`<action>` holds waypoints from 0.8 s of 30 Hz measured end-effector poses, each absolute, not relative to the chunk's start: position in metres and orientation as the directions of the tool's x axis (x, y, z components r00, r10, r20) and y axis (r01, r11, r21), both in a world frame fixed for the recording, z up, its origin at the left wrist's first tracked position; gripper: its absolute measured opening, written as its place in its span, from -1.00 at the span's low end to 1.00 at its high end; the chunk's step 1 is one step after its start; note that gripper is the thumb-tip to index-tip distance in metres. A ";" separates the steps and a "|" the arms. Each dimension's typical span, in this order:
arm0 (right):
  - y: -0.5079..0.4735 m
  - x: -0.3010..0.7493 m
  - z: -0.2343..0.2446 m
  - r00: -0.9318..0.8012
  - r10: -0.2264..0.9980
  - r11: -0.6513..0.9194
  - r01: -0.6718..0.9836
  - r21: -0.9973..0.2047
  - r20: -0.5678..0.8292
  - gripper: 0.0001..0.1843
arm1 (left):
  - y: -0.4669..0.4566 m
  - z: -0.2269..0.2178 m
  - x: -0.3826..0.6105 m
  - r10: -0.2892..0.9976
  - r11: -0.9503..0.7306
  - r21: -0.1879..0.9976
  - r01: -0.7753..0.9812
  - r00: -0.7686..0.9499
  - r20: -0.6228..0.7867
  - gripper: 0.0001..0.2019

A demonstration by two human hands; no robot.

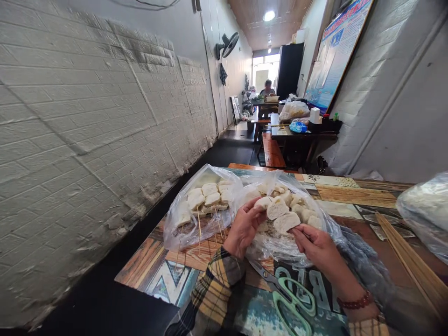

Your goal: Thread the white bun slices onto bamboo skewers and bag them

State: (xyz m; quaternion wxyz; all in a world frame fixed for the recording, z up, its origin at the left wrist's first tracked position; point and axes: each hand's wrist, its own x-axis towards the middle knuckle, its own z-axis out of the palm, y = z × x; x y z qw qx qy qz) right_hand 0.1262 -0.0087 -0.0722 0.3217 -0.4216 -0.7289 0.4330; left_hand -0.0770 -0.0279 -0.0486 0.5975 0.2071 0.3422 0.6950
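Between my hands is a row of white steamed bun slices (277, 208) above an open clear plastic bag. My left hand (245, 226) is closed on the far-left slice, thumb and fingers pinching it. My right hand (317, 242) pinches the lower edge of the nearest slice (287, 223). Whether a skewer runs through the row is hidden. More loose bun pieces (306, 214) fill the bag behind my hands. Left of it, another clear bag (171, 233) holds bun slices (210, 189) on thin wooden skewers (199, 224), their sticks pointing toward me.
Green-handled scissors (294, 298) lie on the patterned table (140, 261) before me. Bare wooden skewers (402, 252) are bundled at right, near another filled plastic bag (427, 210). Beyond are a bench (273, 149), a cluttered table (290, 133) and a seated person (268, 88).
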 end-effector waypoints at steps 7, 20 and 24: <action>-0.013 0.124 -0.070 -0.438 0.898 0.222 0.349 -0.910 0.052 -0.52 | -0.026 -0.048 -0.081 0.956 -0.138 0.685 -0.715 -0.278 -0.098 -0.69; -0.017 0.119 -0.071 -0.481 0.876 0.237 0.385 -0.892 0.026 -0.56 | -0.028 -0.045 -0.080 0.946 -0.206 0.716 -0.667 -0.323 -0.029 -0.65; -0.017 0.118 -0.073 -0.458 0.888 0.229 0.390 -0.892 0.028 -0.55 | -0.027 -0.046 -0.079 0.940 -0.232 0.742 -0.629 -0.342 0.004 -0.61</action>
